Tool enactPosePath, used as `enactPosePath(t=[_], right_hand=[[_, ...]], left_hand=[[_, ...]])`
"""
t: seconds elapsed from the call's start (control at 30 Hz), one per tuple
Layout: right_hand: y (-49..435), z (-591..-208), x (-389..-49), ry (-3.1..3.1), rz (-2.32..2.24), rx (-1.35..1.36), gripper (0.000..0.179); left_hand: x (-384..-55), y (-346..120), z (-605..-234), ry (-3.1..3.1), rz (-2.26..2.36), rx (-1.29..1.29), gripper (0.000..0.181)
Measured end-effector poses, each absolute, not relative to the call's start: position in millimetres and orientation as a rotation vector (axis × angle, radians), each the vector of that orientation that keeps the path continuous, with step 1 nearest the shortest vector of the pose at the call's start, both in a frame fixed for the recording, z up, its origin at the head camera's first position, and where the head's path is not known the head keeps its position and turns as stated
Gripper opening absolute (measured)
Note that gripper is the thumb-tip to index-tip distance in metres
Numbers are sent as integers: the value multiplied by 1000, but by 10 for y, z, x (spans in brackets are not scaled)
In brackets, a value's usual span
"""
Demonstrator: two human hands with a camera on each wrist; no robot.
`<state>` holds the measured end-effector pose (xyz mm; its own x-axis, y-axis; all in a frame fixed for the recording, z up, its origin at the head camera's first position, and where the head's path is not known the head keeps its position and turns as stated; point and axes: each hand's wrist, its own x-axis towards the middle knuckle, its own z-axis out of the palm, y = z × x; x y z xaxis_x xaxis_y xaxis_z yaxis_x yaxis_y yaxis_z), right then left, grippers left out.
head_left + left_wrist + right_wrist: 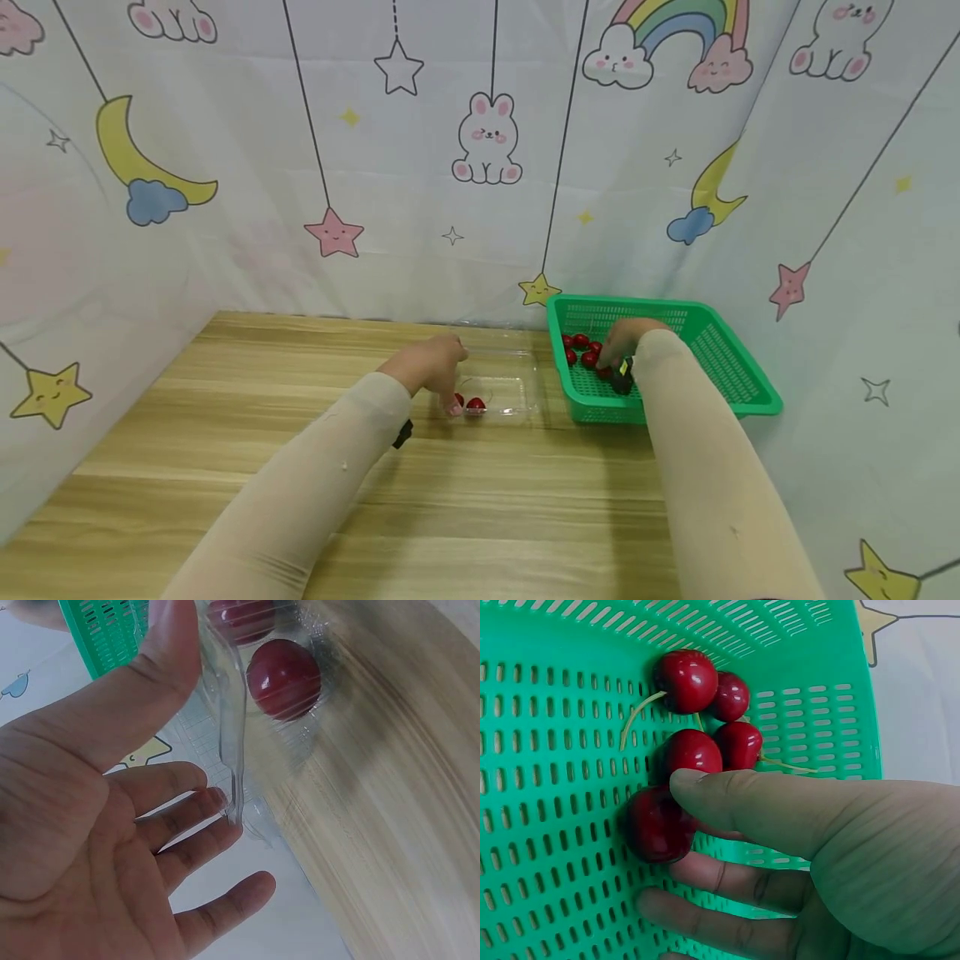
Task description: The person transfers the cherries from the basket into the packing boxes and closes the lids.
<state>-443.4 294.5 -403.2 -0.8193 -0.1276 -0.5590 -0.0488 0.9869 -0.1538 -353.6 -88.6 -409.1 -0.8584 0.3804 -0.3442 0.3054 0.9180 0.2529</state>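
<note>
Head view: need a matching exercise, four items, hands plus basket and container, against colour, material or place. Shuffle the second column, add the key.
Column one
1. Left hand
2. Right hand
3. Basket
4. Container

Column two
A. Green, with slotted walls
B. In the basket, at the cherries
C. Clear, see-through plastic
D. At the container's left side

Pairs: 1-D, 2-B, 3-A, 4-C
</note>
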Motion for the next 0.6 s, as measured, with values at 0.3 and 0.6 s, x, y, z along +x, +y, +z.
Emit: enactPosePath(t=[0.3, 0.6], right_hand=[[2930, -4068, -4384, 2552, -233, -136, 38], [2874, -3976, -4386, 2544, -220, -175, 30]], left_hand=[[-3548, -864, -4088, 2680, 282, 479, 113], [-3558, -879, -4085, 2679, 268, 469, 113]])
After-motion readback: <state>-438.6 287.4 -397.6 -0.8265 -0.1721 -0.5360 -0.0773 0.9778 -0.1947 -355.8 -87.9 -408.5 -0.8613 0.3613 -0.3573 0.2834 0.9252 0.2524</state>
